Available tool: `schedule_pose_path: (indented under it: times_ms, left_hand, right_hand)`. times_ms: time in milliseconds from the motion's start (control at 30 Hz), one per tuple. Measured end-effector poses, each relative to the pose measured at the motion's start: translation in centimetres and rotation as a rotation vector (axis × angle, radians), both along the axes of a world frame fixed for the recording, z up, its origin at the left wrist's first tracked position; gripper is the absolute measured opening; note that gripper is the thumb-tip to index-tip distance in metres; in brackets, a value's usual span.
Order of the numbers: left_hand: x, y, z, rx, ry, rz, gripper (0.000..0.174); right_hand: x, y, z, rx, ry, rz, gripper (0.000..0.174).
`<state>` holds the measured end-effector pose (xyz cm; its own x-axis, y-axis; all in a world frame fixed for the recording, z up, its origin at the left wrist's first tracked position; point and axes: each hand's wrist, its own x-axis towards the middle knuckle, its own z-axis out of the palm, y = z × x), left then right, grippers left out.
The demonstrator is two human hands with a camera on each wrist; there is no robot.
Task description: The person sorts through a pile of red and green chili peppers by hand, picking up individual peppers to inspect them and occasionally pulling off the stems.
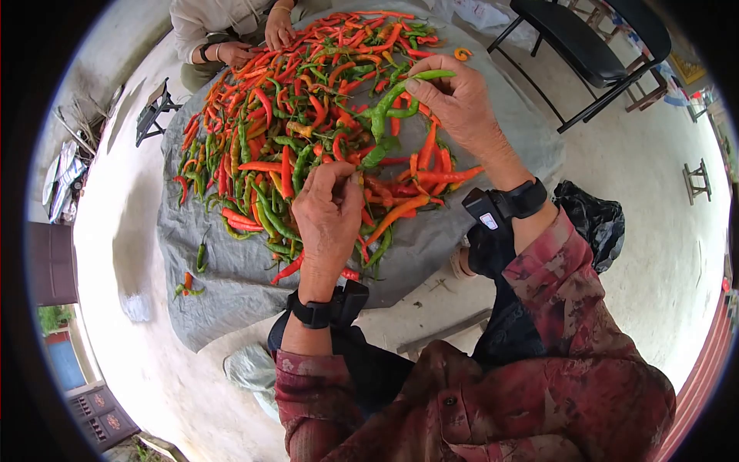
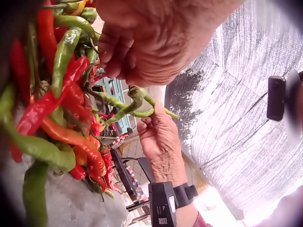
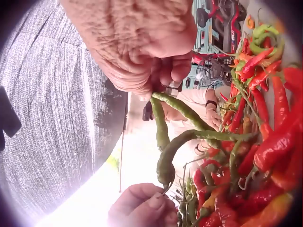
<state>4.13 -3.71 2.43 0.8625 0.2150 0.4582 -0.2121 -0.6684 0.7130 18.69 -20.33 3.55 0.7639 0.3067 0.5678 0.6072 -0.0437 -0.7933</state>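
Note:
Long green peppers [image 1: 382, 115] [image 2: 113, 100] [image 3: 182, 109] hang from the thumb and fingers of my right hand [image 1: 462, 100] [image 2: 163, 142] [image 3: 137, 47], which pinches them over the pile. Lower and to the left, my left hand [image 1: 331, 212] [image 2: 161, 38] [image 3: 144, 208] has its fingers bent; in the right wrist view its thumb and finger pinch the thin stem end of a curved green pepper [image 3: 166, 168]. Beneath both hands spreads a heap of red, orange and green peppers [image 1: 286, 173] [image 2: 71, 113] [image 3: 270, 151].
The heap lies on a grey sheet [image 1: 200, 285]. Across it, another person's hands [image 1: 279, 29] touch the peppers. A black chair [image 1: 573, 42] stands at the upper right, a black plastic bag [image 1: 596, 223] near my right forearm, and a small stool [image 1: 158, 112] at the left.

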Motion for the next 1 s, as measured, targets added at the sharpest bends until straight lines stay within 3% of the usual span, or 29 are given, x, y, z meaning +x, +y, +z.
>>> schedule_pose_path:
  times_ms: [67,167,333,400,433,533,567,600,700,767,867,933,1000]
  left_hand:
    - [-0.1,0.1,0.4,-0.039,-0.099,0.080,0.010]
    - [-0.1,1.0,-0.1,-0.184,-0.105,0.119,0.008]
    - [-0.1,1.1,0.2,-0.148,-0.064,0.165,0.010]
    - [0.5,1.1,0.4,0.191,-0.208,0.172,0.029]
    - [0.6,1.0,0.3,0.193,-0.212,0.173,0.029]
    - [0.9,0.0,0.0,-0.154,-0.115,-0.160,0.060]
    - [0.9,-0.5,0.0,-0.157,-0.111,-0.158,0.060]
    - [0.9,-1.0,0.0,-0.138,-0.005,-0.212,0.060]
    - [0.9,-1.0,0.0,-0.148,0.136,-0.281,0.054]
    - [1.4,-0.7,-0.8,-0.016,0.250,-0.324,0.044]
    - [1.7,-0.4,-1.1,-0.063,0.223,-0.346,0.031]
    - [1.8,-0.5,-1.2,-0.032,0.173,-0.362,0.030]
    - [1.9,-0.7,-0.9,0.001,0.115,-0.378,0.029]
  right_hand:
    - [-0.2,-0.6,0.7,0.137,0.262,0.083,0.017]
    - [0.3,-1.6,0.8,0.257,0.395,0.180,0.016]
    - [0.3,-2.2,0.9,0.367,0.491,0.121,0.014]
    - [-0.3,-2.3,1.6,0.358,0.501,0.127,0.013]
    - [-1.2,-2.0,2.2,0.210,0.443,0.181,0.014]
    - [-2.3,-0.7,1.6,-0.102,0.278,0.284,0.013]
    - [-2.7,-0.4,1.1,-0.268,0.169,0.335,0.013]
    - [-3.7,-0.2,2.1,-0.317,0.225,0.372,0.015]
    - [-4.2,0.1,2.4,-0.282,0.303,0.478,0.016]
    - [-3.9,0.2,2.2,-0.271,0.334,0.515,0.016]
    - [-3.5,0.1,1.7,-0.103,0.393,0.578,0.017]
    - [-3.6,-0.4,2.7,-0.015,0.641,0.586,0.020]
    - [-3.1,-0.4,2.1,0.088,0.677,0.627,0.021]
